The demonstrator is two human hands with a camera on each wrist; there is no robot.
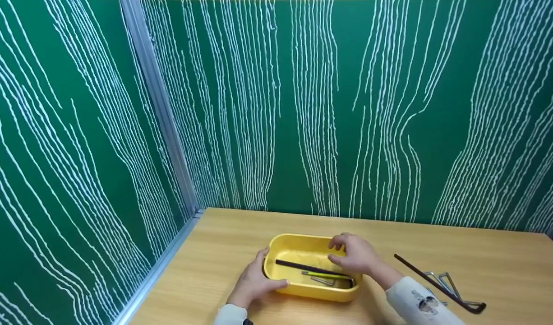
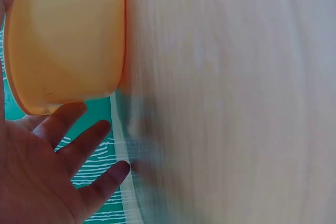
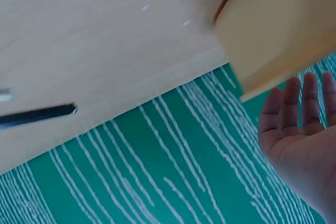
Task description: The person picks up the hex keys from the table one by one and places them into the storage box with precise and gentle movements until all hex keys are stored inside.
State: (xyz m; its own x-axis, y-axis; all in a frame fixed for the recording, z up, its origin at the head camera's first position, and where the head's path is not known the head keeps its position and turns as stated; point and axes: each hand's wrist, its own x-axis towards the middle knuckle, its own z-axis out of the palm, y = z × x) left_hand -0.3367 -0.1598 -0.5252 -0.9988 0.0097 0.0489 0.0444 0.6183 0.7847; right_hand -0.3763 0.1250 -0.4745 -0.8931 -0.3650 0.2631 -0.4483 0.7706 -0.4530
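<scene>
With thumb and spread fingers, my left hand (image 1: pixel 258 277) touches the left end of the yellow box (image 1: pixel 312 293), which stands on the table (image 1: pixel 200 266) nearer to its far left corner than to its far right corner; light pressure should prevent sliding. Apart from it, my right hand (image 1: pixel 357 256) holds nothing visible, thumb and fingers parted above the box, so I think reaching the 1 dark hex key (image 1: pixel 297 265) inside needs care at the rim.
</scene>
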